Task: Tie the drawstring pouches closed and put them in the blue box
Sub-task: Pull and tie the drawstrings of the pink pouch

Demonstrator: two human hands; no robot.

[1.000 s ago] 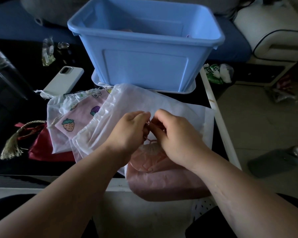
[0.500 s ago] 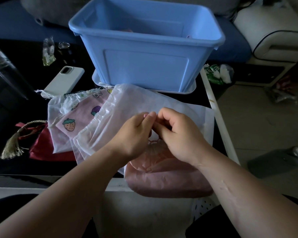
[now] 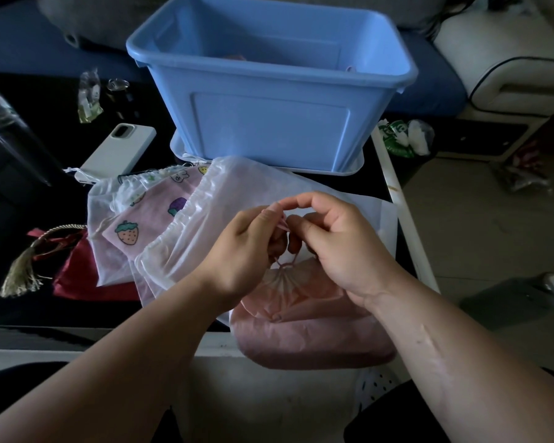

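A pink drawstring pouch (image 3: pixel 307 334) lies at the table's near edge, its mouth gathered shut. My left hand (image 3: pixel 240 251) and my right hand (image 3: pixel 339 241) meet just above it, each pinching the pink drawstring (image 3: pixel 285 260). Behind them lie a large white pouch (image 3: pixel 237 193), a pink fruit-print pouch (image 3: pixel 151 215), another white pouch (image 3: pixel 106 251) and a red pouch with a tassel (image 3: pixel 74 276). The blue box (image 3: pixel 269 123) stands at the back of the table; a little of something pink shows inside.
A white phone (image 3: pixel 119 151) lies left of the box. Small wrapped items (image 3: pixel 88 97) sit farther back left. The table's white right edge (image 3: pixel 403 212) borders the floor, where a green packet (image 3: pixel 397 139) and a grey object (image 3: pixel 518 298) lie.
Both hands have lifted slightly and my right fingers have opened into a loop over the drawstring. The pouch's gathered mouth now shows below the hands.
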